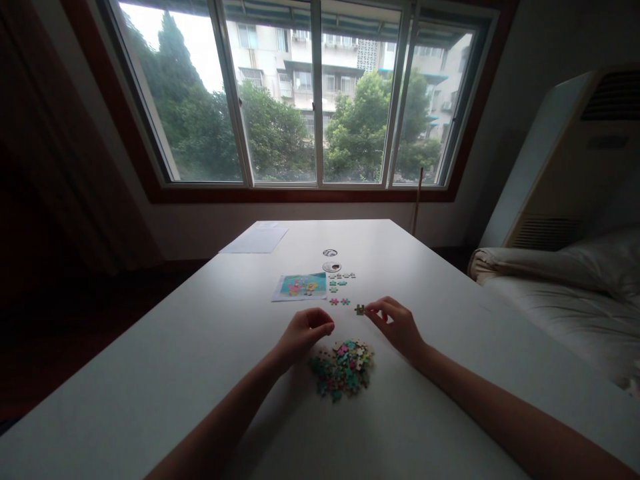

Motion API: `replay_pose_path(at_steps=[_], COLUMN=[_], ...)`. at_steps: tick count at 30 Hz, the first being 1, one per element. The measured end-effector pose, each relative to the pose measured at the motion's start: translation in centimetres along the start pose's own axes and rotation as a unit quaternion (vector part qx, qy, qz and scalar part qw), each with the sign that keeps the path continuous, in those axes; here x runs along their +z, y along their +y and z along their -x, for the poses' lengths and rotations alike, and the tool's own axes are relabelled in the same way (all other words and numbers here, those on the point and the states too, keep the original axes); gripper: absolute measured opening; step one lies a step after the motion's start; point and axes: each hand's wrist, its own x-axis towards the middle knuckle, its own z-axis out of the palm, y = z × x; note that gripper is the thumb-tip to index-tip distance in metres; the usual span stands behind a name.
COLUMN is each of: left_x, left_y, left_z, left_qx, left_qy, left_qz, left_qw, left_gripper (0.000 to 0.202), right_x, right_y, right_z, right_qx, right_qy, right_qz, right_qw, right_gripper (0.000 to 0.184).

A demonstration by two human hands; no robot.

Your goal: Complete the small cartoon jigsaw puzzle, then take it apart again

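Observation:
Between thumb and forefinger, my right hand [395,323] pinches a dark green jigsaw puzzle piece [359,310] at the table surface. My left hand [304,333] is closed in a pinch to the left; whatever its fingertips may hold is too small to make out. A heap of mixed puzzle pieces [345,367] lies between my forearms, mostly green with some pink, yellow and pale ones. Beyond my hands, small rows of sorted pieces [340,283] lie beside a colourful picture sheet [303,287]. Two pink pieces [340,302] sit just left of the held one.
Two round black-and-white items [331,267] lie past the rows on the white table [440,400]. Sheets of paper [256,239] rest at the far left corner. To the right stands a pale sofa [560,287], with a window [315,100] beyond the table.

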Motion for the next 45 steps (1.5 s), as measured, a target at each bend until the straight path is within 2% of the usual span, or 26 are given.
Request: replay_pose_path(at_steps=[17, 23, 27, 30, 36, 40, 45], left_x=[0.0, 0.1, 0.3, 0.2, -0.1, -0.3, -0.6], left_y=[0.0, 0.2, 0.7, 1.0, 0.9, 0.8, 0.8], left_z=[0.0, 0.3, 0.6, 0.7, 0.6, 0.5, 0.4], left_qx=[0.004, 0.029, 0.039, 0.045, 0.044, 0.04, 0.044], left_qy=[0.001, 0.018, 0.027, 0.029, 0.037, 0.041, 0.043], left_qz=[-0.031, -0.13, -0.183, -0.195, -0.216, -0.218, -0.217], left_qw=[0.999, 0.991, 0.982, 0.979, 0.975, 0.974, 0.974], left_gripper=[0.017, 0.015, 0.014, 0.013, 0.013, 0.012, 0.012], right_x=[0.0, 0.2, 0.7, 1.0, 1.7, 2.7, 3.4], right_y=[-0.1, 0.0, 2.4, 5.7, 11.7, 13.2, 13.9], right_z=[0.0, 0.0, -1.3, -3.3, -7.3, -8.8, -10.2], right_qx=[-0.006, 0.025, 0.068, 0.138, 0.196, 0.214, 0.223], right_qy=[-0.017, -0.026, -0.041, -0.061, -0.085, -0.118, -0.169], right_qz=[0.014, -0.01, -0.017, 0.034, 0.072, 0.078, 0.069], right_qw=[1.0, 0.999, 0.997, 0.988, 0.974, 0.967, 0.958], right_gripper=[0.017, 0.018, 0.02, 0.023, 0.023, 0.021, 0.022])
